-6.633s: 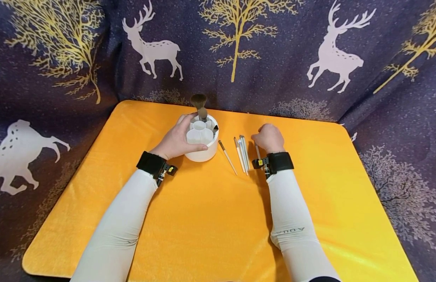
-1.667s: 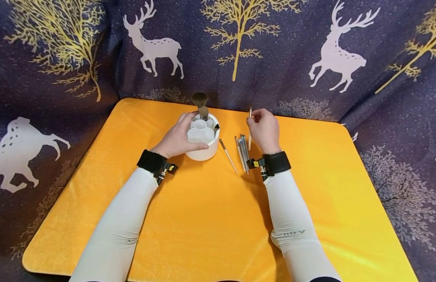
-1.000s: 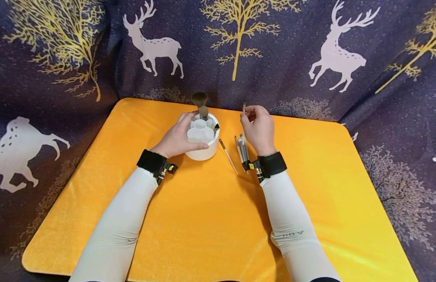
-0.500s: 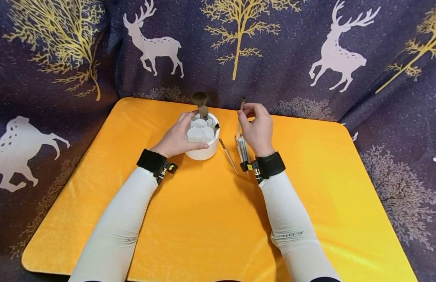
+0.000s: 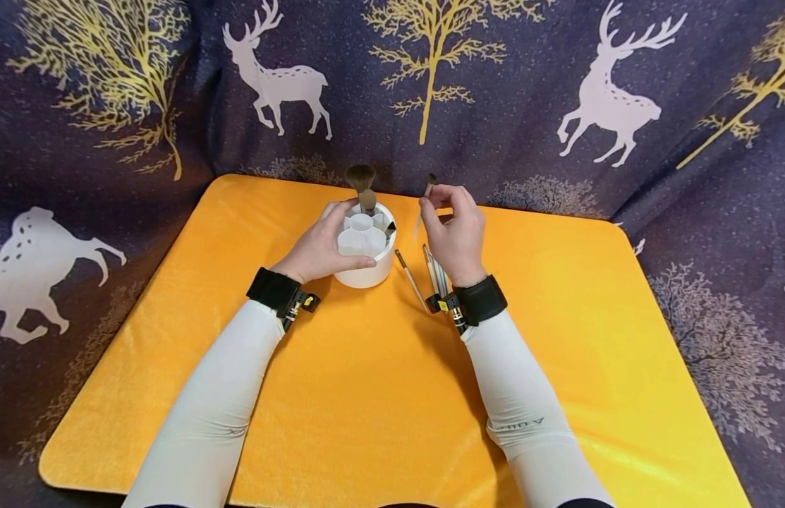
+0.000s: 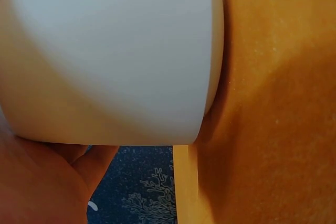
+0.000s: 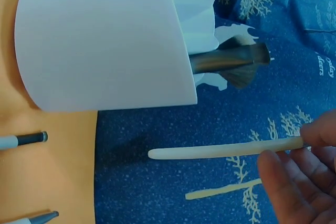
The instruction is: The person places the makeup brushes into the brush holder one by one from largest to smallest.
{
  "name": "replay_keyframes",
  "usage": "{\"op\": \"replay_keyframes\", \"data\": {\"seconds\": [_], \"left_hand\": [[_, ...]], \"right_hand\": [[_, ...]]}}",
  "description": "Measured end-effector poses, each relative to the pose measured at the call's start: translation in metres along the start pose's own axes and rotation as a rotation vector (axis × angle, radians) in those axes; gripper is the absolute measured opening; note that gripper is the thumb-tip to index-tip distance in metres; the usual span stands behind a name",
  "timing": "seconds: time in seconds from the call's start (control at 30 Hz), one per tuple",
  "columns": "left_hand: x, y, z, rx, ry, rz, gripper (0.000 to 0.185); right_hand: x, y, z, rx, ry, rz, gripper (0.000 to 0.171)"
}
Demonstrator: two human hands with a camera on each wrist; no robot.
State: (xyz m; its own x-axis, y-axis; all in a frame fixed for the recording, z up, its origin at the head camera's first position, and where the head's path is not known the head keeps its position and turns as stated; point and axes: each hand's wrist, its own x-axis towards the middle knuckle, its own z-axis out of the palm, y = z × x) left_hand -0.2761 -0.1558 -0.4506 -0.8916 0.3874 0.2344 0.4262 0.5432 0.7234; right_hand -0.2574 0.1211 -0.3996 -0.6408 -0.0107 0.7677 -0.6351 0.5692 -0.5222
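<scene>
My left hand (image 5: 319, 247) holds a round white brush holder (image 5: 369, 275), thumb at the near side and fingers on the far side. Petal-shaped compartments fill the holder. Large dark makeup brushes (image 5: 359, 176) rise from its back, and a smaller brush tip (image 5: 390, 228) shows at its right side. Just right of the holder, my right hand (image 5: 458, 233) pinches a slim makeup brush (image 5: 430, 185) above the table, bristles up. Its pale handle (image 7: 220, 150) points down beside the holder in the right wrist view. The left wrist view shows mainly the holder's wall (image 6: 115, 56).
One slim brush (image 5: 411, 280) lies on the orange tablecloth (image 5: 354, 395) right of the holder. A group of brushes (image 5: 433, 268) lies beside it, partly covered by my right hand and wrist camera. A dark curtain (image 5: 379, 92) with deer and trees hangs behind the table.
My right hand has picked up a brush from the right of the group, raised it, and moved left toward the holder. The brush now tilts. My left hand stays on the holder.
</scene>
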Motion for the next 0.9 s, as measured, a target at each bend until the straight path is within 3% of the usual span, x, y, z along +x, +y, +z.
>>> {"op": "replay_keyframes", "data": {"seconds": [0.9], "left_hand": [[0.000,0.001,0.000,-0.015,0.004,0.011,0.116]], "right_hand": [[0.001,-0.017,0.005,0.138,0.095,-0.172,0.012]]}}
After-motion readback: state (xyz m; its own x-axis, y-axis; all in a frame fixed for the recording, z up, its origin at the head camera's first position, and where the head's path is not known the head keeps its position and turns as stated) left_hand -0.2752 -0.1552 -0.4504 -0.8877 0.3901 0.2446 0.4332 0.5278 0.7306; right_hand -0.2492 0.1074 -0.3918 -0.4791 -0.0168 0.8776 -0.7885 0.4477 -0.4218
